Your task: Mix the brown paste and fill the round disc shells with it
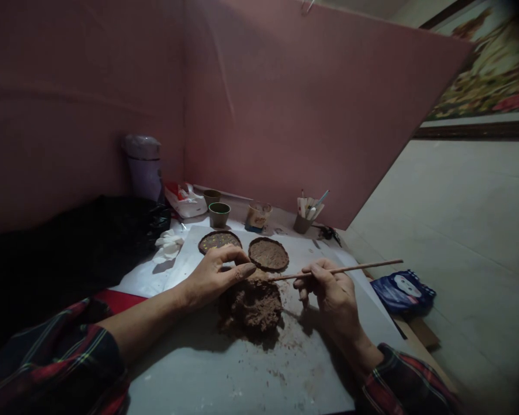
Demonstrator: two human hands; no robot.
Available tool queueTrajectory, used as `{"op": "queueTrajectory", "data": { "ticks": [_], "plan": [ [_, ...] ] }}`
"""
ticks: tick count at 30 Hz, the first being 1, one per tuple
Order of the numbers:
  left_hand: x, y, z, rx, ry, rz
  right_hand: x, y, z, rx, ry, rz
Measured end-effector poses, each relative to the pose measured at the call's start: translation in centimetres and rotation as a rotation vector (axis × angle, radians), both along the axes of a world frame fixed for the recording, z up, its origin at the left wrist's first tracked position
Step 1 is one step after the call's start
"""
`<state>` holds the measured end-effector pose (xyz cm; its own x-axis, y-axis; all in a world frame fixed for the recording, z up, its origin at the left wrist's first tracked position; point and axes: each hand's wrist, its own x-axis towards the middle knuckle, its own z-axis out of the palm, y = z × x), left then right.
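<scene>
A rough brown lump of clay-like material [257, 305] sits on a pale sheet [190, 374], with crumbs scattered around it. My left hand [216, 274] is at its upper left edge, thumb and fingers bent toward each other over a lighter brown piece; what the fingers hold, if anything, is hidden. My right hand [331, 288] pinches a thin wooden stick [363, 266], whose left end reaches the top of the lump. Behind the lump lie two round, shallow brown discs with raised rims, one plain [268, 255] and one with yellow specks [218, 239].
Behind the discs stand a green-rimmed cup [219, 215], a stained jar [258, 217] and a cup of tools [303, 223]. White crumpled material [168, 245] and a black bag [134, 230] lie left. A blue packet [403, 293] is at the right edge. Pink panels [285, 115] rise behind.
</scene>
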<state>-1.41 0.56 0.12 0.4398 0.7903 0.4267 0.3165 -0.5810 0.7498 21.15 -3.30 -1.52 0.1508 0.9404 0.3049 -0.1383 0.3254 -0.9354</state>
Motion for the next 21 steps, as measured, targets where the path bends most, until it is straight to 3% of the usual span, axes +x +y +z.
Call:
{"op": "queueTrajectory", "data": {
  "ticks": [9, 21],
  "plan": [
    [-0.1, -0.2, 0.1, -0.011, -0.001, 0.004, 0.0, 0.1, 0.9, -0.111, 0.122, -0.037],
    [-0.1, 0.1, -0.2, 0.006, -0.027, 0.022, 1.0, 0.6, 0.7, -0.293, 0.186, 0.121]
  ]
}}
